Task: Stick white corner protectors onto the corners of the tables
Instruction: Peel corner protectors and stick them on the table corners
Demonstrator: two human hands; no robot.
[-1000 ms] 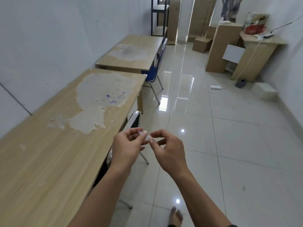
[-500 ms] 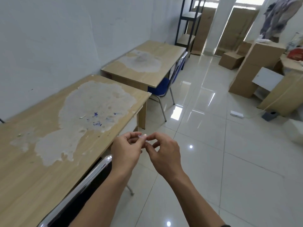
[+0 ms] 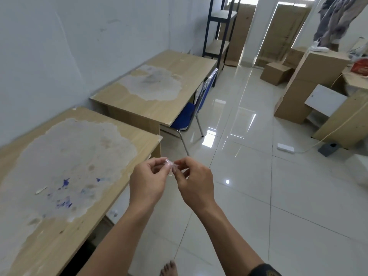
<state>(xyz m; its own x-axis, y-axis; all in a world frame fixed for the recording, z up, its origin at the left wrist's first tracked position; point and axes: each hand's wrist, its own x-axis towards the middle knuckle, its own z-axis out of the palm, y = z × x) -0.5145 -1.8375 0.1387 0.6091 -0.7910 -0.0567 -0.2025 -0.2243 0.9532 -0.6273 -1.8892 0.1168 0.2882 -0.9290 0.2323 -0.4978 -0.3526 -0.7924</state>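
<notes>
A small clear-white corner protector (image 3: pixel 170 163) is pinched between the fingertips of my left hand (image 3: pixel 148 181) and my right hand (image 3: pixel 194 182), held in the air over the floor. Both hands are just right of the near wooden table (image 3: pixel 127 136), below its far right corner (image 3: pixel 159 137), which carries a pale piece. A second wooden table (image 3: pixel 179 62) stands beyond it along the left wall. Both tabletops have large worn grey patches.
A blue chair (image 3: pixel 190 112) is tucked under the far table. A black shelf frame (image 3: pixel 218 30) stands behind it. Cardboard boxes (image 3: pixel 310 76), a desk (image 3: pixel 342 120) and a cable with a white adapter (image 3: pixel 285 147) fill the right side. Glossy tile floor (image 3: pixel 258 176) runs between.
The view has moved forward along the near table toward its far corner. Both hands keep pinching the protector in front of me.
</notes>
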